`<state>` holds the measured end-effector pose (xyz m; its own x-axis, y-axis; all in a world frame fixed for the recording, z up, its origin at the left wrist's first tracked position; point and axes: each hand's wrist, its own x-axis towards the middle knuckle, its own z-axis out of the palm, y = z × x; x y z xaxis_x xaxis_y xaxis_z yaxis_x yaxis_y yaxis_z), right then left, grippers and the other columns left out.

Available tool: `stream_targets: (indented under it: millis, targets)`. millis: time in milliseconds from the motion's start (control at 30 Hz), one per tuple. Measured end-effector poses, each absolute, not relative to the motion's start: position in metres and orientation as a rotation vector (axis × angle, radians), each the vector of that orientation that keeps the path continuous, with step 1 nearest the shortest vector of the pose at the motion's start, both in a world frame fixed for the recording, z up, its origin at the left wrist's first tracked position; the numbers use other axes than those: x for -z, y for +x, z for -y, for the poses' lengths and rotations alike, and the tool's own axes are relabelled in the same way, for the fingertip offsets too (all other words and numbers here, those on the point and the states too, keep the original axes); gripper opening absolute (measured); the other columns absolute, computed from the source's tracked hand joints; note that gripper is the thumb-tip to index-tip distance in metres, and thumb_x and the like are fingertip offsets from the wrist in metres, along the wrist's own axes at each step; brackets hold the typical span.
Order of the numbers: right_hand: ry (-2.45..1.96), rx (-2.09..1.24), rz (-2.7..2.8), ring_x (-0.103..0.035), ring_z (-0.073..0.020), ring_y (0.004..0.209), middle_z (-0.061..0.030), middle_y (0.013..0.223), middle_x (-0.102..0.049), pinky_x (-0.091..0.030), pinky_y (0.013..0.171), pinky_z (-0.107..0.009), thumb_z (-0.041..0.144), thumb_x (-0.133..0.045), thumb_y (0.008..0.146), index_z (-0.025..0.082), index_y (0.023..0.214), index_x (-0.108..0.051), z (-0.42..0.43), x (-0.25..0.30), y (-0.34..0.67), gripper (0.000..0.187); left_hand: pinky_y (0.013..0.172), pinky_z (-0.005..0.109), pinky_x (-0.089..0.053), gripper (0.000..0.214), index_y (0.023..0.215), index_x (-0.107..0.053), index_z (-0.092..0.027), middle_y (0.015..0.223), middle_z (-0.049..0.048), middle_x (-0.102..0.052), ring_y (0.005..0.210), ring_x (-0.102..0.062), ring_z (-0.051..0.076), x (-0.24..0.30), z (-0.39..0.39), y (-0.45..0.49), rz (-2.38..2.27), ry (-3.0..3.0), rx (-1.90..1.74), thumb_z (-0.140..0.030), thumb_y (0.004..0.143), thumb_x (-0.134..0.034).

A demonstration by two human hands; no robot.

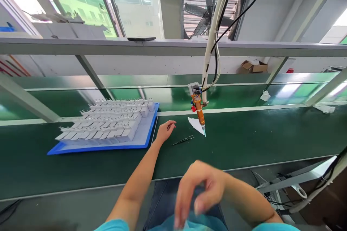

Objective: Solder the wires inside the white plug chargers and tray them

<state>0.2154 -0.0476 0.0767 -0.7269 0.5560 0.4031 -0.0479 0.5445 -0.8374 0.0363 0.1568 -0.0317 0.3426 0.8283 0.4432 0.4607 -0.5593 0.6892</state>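
Note:
My left hand [164, 130] reaches out over the green belt [244, 140], fingers loosely curled, empty, just right of the blue tray [105, 147] and left of the black tweezers [183, 139]. Close to my body, my right hand [199, 189] hangs over my lap with its fingers bent downward and blurred; I cannot make out anything in it. An orange dispensing tool [200, 112] hangs on cables above the belt, its tip beside a white paper scrap [195, 124].
The blue tray carries several rows of small white parts [108, 122]. A grey frame rail [173, 47] crosses above the belt, with a dark flat object [141, 38] lying on it. A cardboard box [254, 66] sits at the back right. Cables and brackets [298, 187] lie at the lower right.

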Motion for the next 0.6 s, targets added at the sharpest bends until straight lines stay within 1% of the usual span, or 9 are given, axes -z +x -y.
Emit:
stream_targets:
  millis: [67,100,167,200,300,333,400,500,600]
  targets:
    - [-0.515,-1.058,1.680,-0.064,-0.0111,0.056,0.0011,0.071,-0.066,-0.052,0.053,-0.023,0.060,-0.037,0.094,0.027,0.081,-0.062,0.021,-0.073,0.258,0.043,0.060,0.023,-0.046,0.027,0.098,-0.064,-0.017,0.077,0.0030,-0.071,0.060,-0.057,0.012,0.033,-0.158,0.028,-1.185,2.094,-1.121,-0.034,0.090,-0.044]
    - [-0.632,-0.933,1.405,-0.061,-0.0103,0.050,0.0014,0.068,-0.064,-0.050,0.049,-0.023,0.056,-0.034,0.096,0.026,0.080,-0.059,0.002,-0.069,0.282,0.042,0.060,0.023,-0.046,0.027,0.099,-0.064,-0.017,0.078,0.0030,-0.071,0.060,-0.057,0.012,0.032,-0.159,0.024,-1.213,2.059,-1.130,-0.034,0.090,-0.044]
    - [-1.049,-0.570,1.153,-0.062,-0.0108,0.054,-0.0007,0.069,-0.064,-0.053,0.053,-0.024,0.059,-0.028,0.095,0.024,0.081,-0.059,-0.043,-0.054,0.326,0.048,0.063,0.023,-0.046,0.028,0.101,-0.064,-0.018,0.080,0.0028,-0.071,0.062,-0.057,0.012,0.030,-0.161,0.018,-1.259,2.001,-1.143,-0.034,0.090,-0.043]
    - [-1.138,-0.546,1.147,-0.064,-0.0119,0.059,-0.0029,0.074,-0.066,-0.054,0.056,-0.025,0.061,-0.029,0.093,0.023,0.084,-0.060,-0.065,-0.044,0.342,0.049,0.064,0.023,-0.046,0.028,0.102,-0.064,-0.018,0.081,0.0027,-0.071,0.063,-0.058,0.012,0.028,-0.161,0.016,-1.274,1.978,-1.147,-0.034,0.091,-0.043]
    - [-1.304,-0.568,1.247,-0.067,-0.0146,0.067,-0.0057,0.083,-0.070,-0.057,0.060,-0.028,0.062,-0.046,0.086,0.020,0.091,-0.063,-0.113,-0.006,0.361,0.046,0.063,0.024,-0.045,0.028,0.102,-0.065,-0.019,0.080,0.0024,-0.069,0.065,-0.057,0.013,0.021,-0.155,0.017,-1.277,1.966,-1.143,-0.037,0.091,-0.047]
    - [-1.342,-0.579,1.308,-0.068,-0.0163,0.071,-0.0065,0.086,-0.071,-0.058,0.065,-0.031,0.062,-0.050,0.084,0.019,0.094,-0.065,-0.121,0.006,0.359,0.046,0.063,0.024,-0.044,0.027,0.099,-0.065,-0.019,0.078,0.0020,-0.068,0.066,-0.057,0.013,0.018,-0.151,0.019,-1.260,2.006,-1.115,-0.039,0.090,-0.049]
    - [-1.399,-0.594,1.452,-0.069,-0.0214,0.086,-0.0094,0.094,-0.072,-0.058,0.079,-0.040,0.061,-0.056,0.080,0.018,0.097,-0.067,-0.128,0.025,0.350,0.048,0.064,0.025,-0.043,0.025,0.090,-0.066,-0.020,0.075,0.0011,-0.066,0.070,-0.056,0.014,0.014,-0.140,0.026,-1.182,2.160,-0.977,-0.042,0.089,-0.054]
    - [-1.428,-0.626,1.684,-0.063,-0.0288,0.110,-0.0123,0.113,-0.070,-0.046,0.103,-0.050,0.057,-0.064,0.077,0.019,0.102,-0.071,-0.123,0.040,0.339,0.046,0.068,0.026,-0.042,0.027,0.084,-0.065,-0.021,0.077,0.0009,-0.065,0.081,-0.058,0.018,0.012,-0.123,0.042,-0.990,2.409,-0.618,-0.048,0.085,-0.061]
    - [-1.392,-0.678,1.870,-0.055,-0.0310,0.124,-0.0086,0.127,-0.065,-0.034,0.114,-0.051,0.053,-0.069,0.074,0.023,0.108,-0.072,-0.124,0.046,0.335,0.045,0.070,0.027,-0.044,0.025,0.087,-0.064,-0.021,0.083,0.0027,-0.065,0.086,-0.057,0.020,0.016,-0.116,0.052,-0.892,2.537,-0.360,-0.045,0.082,-0.065]
